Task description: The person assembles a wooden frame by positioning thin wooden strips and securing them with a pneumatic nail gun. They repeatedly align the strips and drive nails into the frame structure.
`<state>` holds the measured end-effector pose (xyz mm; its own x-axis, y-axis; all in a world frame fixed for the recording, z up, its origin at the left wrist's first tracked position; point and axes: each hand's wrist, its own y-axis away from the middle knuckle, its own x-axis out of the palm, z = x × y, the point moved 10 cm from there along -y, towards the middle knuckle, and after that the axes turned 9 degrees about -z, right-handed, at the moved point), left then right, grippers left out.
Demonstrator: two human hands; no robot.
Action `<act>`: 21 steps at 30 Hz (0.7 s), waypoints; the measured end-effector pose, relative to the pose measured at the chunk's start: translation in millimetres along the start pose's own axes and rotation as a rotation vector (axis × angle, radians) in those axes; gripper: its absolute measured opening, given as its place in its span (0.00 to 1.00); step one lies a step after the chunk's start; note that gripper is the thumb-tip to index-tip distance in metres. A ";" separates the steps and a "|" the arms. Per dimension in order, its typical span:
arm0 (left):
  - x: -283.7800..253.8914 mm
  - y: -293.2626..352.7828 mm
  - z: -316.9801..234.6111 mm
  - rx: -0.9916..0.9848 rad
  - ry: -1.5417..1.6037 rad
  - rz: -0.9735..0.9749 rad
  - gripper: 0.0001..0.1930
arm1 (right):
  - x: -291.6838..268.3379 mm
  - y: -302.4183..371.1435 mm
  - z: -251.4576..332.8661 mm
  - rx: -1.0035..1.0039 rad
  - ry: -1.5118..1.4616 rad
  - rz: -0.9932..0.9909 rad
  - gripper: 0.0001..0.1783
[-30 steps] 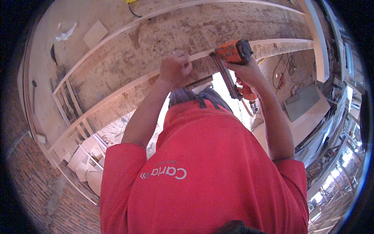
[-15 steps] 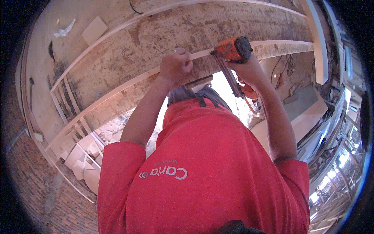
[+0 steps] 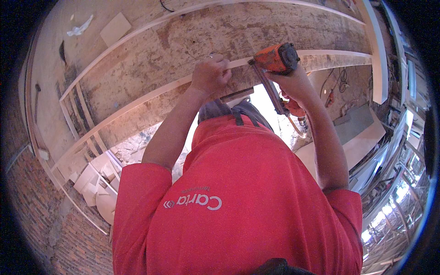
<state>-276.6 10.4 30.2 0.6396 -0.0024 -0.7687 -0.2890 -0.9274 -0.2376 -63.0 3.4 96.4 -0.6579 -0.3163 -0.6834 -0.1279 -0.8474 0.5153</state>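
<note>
My right hand (image 3: 291, 82) is wrapped round the handle of an orange and black nail gun (image 3: 276, 58). The gun's nose rests at the upper edge of a long pale wooden strip (image 3: 158, 91), and its dark magazine slants down toward me. An air hose fitting (image 3: 302, 123) hangs below the handle. To the left of the gun, my left hand (image 3: 211, 74) is closed round the same strip, its fingers curled over the edge. The strip runs along the near side of a stained workbench (image 3: 197, 39). What lies under my left palm is hidden.
Another pale strip (image 3: 137, 31) runs along the bench's far side, and a wider pale board (image 3: 378, 59) crosses at the right end. Offcuts (image 3: 98, 183) lie at the lower left by a brick surface (image 3: 41, 206). A cable (image 3: 341, 78) and stacked sheets (image 3: 366, 133) are at right.
My left hand has shifted very slightly right along the strip. The nail gun stays at nearly the same spot on the strip, and the whole view has tilted a little.
</note>
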 end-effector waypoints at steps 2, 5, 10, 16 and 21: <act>-1.3 -0.6 -1.4 0.008 0.011 -0.014 0.08 | 0.9 -4.5 -3.9 -0.072 0.028 -0.022 0.28; 1.6 -0.7 0.1 0.015 0.017 -0.020 0.08 | 0.9 -2.7 4.5 -0.117 -0.003 -0.056 0.23; 0.6 1.8 5.7 0.002 0.023 -0.009 0.10 | -2.0 2.7 -2.2 -0.057 -0.113 -0.105 0.21; -41.8 35.9 42.4 -0.085 -0.165 0.091 0.13 | -1.8 47.8 -84.4 0.251 -0.333 -0.188 0.18; -60.5 71.5 96.1 -0.269 0.007 0.075 0.14 | 1.9 83.5 -128.3 0.321 -0.442 -0.221 0.16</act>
<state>-404.4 -19.8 2.6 0.6286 -0.0761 -0.7740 -0.1368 -0.9905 -0.0137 20.2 -122.7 71.7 -0.8283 0.1192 -0.5474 -0.4699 -0.6800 0.5628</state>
